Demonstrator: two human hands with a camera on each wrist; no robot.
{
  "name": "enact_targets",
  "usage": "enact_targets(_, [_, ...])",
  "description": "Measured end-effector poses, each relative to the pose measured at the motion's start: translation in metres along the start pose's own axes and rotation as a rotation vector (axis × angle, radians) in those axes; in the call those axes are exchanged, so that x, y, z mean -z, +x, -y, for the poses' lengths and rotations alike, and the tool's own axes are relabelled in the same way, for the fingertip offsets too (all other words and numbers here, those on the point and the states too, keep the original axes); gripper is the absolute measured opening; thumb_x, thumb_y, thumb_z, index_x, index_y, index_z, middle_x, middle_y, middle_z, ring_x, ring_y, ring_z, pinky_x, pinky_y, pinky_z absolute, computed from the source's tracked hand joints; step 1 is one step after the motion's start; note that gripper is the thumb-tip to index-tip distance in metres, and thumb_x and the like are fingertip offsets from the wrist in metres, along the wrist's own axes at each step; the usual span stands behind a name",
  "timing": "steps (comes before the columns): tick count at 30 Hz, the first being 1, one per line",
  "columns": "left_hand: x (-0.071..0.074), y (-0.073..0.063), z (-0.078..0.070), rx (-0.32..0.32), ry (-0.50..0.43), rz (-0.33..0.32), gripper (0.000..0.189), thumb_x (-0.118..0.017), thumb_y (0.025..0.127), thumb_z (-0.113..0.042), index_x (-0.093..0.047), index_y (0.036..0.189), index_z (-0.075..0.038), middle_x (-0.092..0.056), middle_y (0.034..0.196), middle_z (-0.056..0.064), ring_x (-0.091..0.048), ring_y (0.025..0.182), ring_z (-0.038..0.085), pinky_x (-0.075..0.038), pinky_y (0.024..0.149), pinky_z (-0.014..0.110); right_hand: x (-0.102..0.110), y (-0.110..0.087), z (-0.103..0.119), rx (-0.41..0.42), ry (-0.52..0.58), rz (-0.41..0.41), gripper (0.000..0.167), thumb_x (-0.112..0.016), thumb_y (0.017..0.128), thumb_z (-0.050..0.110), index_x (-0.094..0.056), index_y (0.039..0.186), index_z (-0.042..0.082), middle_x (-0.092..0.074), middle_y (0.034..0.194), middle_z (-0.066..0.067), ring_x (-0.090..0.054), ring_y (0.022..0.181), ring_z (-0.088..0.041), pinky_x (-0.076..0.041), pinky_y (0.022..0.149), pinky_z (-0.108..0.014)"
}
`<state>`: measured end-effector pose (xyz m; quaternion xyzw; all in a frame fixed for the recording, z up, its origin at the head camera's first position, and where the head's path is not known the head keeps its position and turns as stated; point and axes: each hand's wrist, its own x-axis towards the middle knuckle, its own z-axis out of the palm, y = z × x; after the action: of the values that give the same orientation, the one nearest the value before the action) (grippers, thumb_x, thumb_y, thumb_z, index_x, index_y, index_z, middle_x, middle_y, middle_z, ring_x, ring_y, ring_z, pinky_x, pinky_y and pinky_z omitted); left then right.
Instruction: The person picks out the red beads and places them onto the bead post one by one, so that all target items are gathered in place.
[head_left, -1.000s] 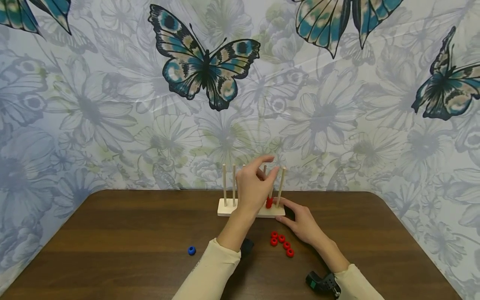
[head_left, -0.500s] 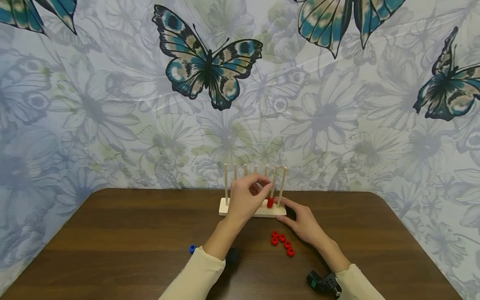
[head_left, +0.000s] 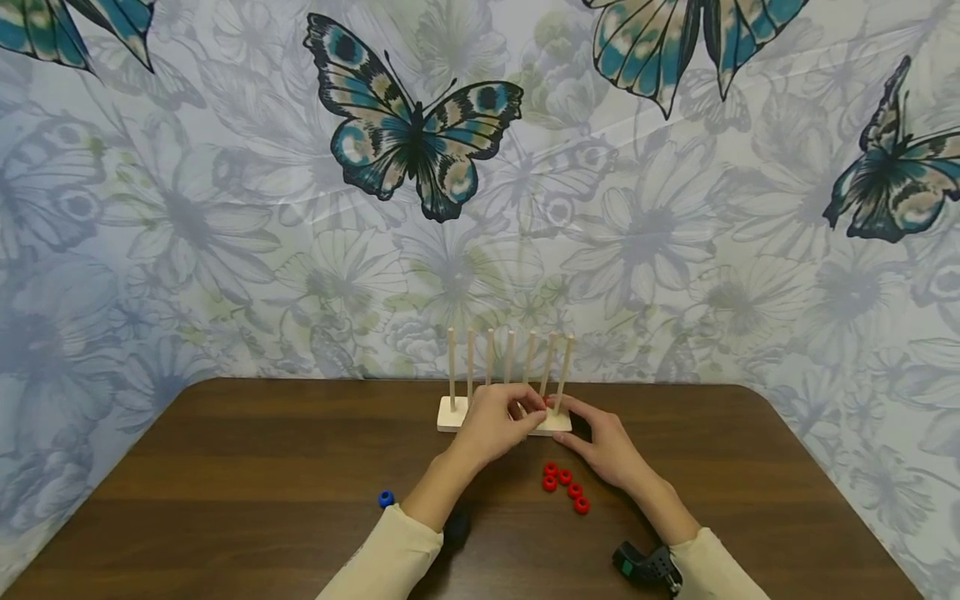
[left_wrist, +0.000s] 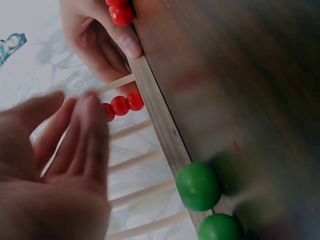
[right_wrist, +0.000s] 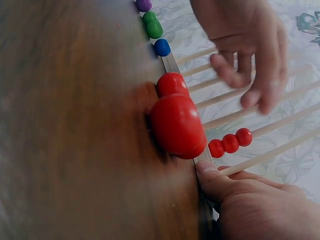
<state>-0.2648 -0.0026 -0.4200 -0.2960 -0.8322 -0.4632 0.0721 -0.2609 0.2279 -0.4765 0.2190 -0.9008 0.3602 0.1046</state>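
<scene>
A pale wooden stand [head_left: 450, 415] with a row of upright pegs sits toward the table's back edge. My right hand [head_left: 606, 448] holds its right end, thumb at the front edge and fingers behind. Three red beads [right_wrist: 230, 143] are stacked low on the second peg from the right. My left hand [head_left: 497, 423] hovers in front of the pegs, fingers loosely bent; in the right wrist view nothing shows between its fingertips. It hides part of the base in the head view. Several loose red beads [head_left: 566, 477] lie before the stand, near my right hand.
A blue bead [head_left: 386, 498] lies on the brown table [head_left: 262, 483] left of my left forearm. Green beads [left_wrist: 198, 186] and a purple bead [right_wrist: 144, 5] show in the wrist views. A butterfly-patterned wall covering [head_left: 637, 250] rises behind the table.
My left hand has come down from the upper part of the pegs to near the base, first shifting a little left. My right hand keeps its hold on the stand.
</scene>
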Motion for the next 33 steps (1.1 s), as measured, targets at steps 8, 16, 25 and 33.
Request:
enact_targets(8, [-0.004, -0.003, 0.000, 0.032, 0.058, 0.379, 0.010, -0.085, 0.089, -0.011, -0.082, 0.098, -0.012, -0.074, 0.084, -0.006, -0.061, 0.062, 0.003, -0.052, 0.059, 0.019, 0.001, 0.002, 0.002, 0.012, -0.009, -0.004, 0.056, -0.080, 0.094, 0.016, -0.062, 0.147, 0.019, -0.067, 0.145, -0.009, -0.063, 0.133, -0.036, -0.050, 0.109, -0.060])
enact_targets(16, [-0.010, -0.005, 0.000, 0.028, 0.104, 0.445, 0.012, -0.087, 0.087, -0.009, -0.082, 0.098, -0.014, -0.074, 0.088, -0.007, -0.062, 0.070, 0.002, -0.052, 0.064, 0.018, 0.001, 0.001, 0.003, 0.006, -0.004, 0.005, 0.056, -0.080, 0.094, 0.017, -0.062, 0.148, 0.018, -0.066, 0.146, -0.008, -0.062, 0.133, -0.036, -0.050, 0.108, -0.060])
enact_targets(25, [-0.016, -0.006, -0.004, -0.006, 0.202, 0.447, 0.014, -0.086, 0.087, -0.005, -0.077, 0.090, -0.015, -0.068, 0.087, -0.010, -0.058, 0.070, -0.001, -0.051, 0.066, 0.016, 0.000, 0.001, -0.001, 0.024, -0.003, -0.001, 0.057, -0.079, 0.094, 0.016, -0.061, 0.148, 0.020, -0.066, 0.146, -0.007, -0.063, 0.133, -0.036, -0.051, 0.107, -0.059])
enact_targets(33, [-0.012, -0.004, -0.006, 0.007, 0.112, 0.406, 0.013, -0.082, 0.090, -0.003, -0.073, 0.093, -0.012, -0.071, 0.083, -0.007, -0.065, 0.073, 0.000, -0.053, 0.069, 0.016, 0.000, 0.000, 0.000, 0.013, 0.001, 0.003, 0.058, -0.080, 0.094, 0.011, -0.061, 0.148, 0.018, -0.066, 0.146, -0.008, -0.063, 0.132, -0.036, -0.051, 0.107, -0.059])
